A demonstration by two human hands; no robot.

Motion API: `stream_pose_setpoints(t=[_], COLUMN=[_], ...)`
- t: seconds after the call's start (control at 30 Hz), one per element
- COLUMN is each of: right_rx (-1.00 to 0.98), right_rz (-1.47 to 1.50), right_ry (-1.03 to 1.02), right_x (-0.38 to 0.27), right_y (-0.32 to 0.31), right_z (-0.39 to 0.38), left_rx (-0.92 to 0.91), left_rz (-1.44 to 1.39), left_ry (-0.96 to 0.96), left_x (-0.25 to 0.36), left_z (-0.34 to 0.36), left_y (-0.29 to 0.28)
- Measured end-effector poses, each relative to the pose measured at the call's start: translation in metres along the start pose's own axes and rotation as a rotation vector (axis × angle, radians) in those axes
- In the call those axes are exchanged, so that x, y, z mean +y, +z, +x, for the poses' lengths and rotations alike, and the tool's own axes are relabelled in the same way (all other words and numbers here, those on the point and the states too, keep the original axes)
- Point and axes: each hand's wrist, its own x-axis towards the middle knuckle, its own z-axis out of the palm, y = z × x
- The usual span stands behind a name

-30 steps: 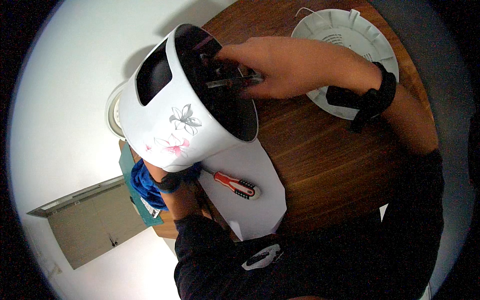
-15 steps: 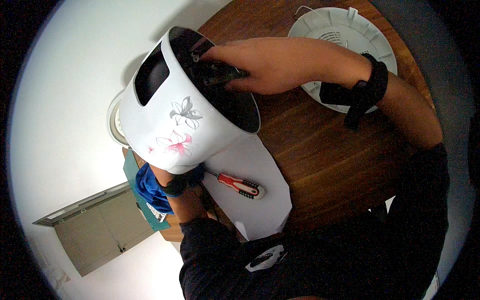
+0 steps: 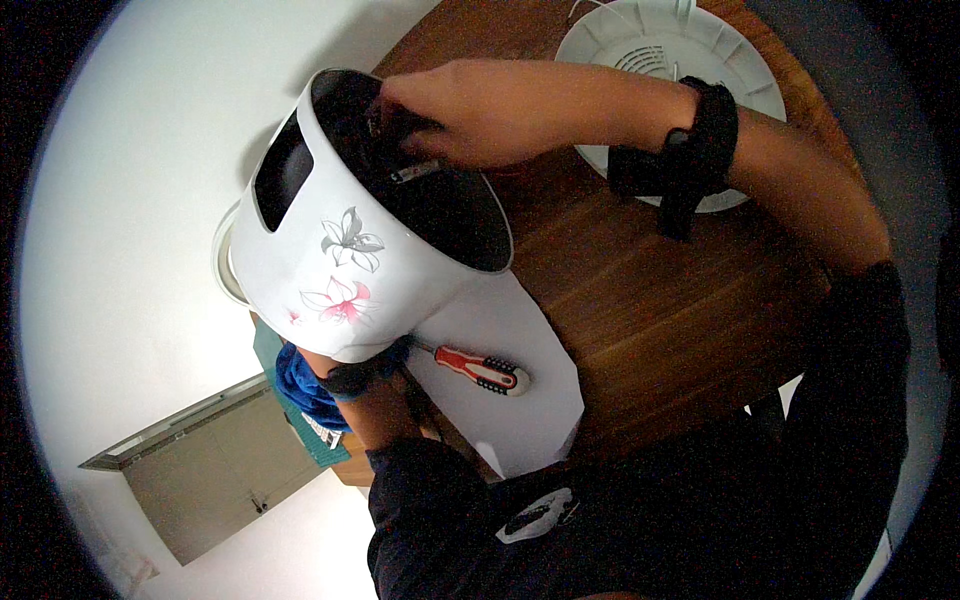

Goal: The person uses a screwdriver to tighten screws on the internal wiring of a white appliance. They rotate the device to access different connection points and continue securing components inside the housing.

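A white rounded appliance shell (image 3: 390,285) with grey and pink flower prints lies tilted, its dark open end facing right. It has a rectangular cutout in its side. My right hand (image 3: 455,115) reaches into that open end with its fingers curled. They are partly lost in shadow, and what they hold cannot be made out. A small pale piece (image 3: 415,172) shows inside the shell just below the fingers. My left forearm (image 3: 380,415) runs up to the underside of the shell. The left hand itself is hidden behind the shell.
A red and black-handled screwdriver (image 3: 480,371) lies on a white sheet (image 3: 530,430) on the wooden table (image 3: 640,330). A round white vented plastic part (image 3: 755,75) sits at the far right. Blue cloth (image 3: 305,390) and a green mat (image 3: 268,345) are at left, by the wall.
My right hand has shifted left and slightly up, with its fingers more curled inside the shell. The shell has moved a little left and down in the picture.
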Motion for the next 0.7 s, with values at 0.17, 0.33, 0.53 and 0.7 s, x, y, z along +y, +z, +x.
stream_pose_setpoints(t=[0.17, 0.33, 0.53, 0.7], right_rx=[0.236, 0.253, 0.308, 0.287], right_rz=[-0.077, -0.095, -0.231, -0.23], right_ry=[-0.116, -0.182, -0.265, -0.268], right_x=[0.013, 0.024, 0.018, 0.014], right_y=[0.006, 0.009, 0.009, 0.005], right_z=[0.016, 0.035, 0.028, 0.024], left_rx=[0.008, 0.02, 0.017, 0.017], left_rz=[-0.006, -0.006, 0.002, 0.002], left_ry=[-0.002, -0.004, -0.008, -0.004], left_x=[0.001, 0.0, -0.003, -0.003], left_z=[0.003, 0.005, 0.004, 0.006], left_y=[-0.001, -0.001, -0.002, -0.003])
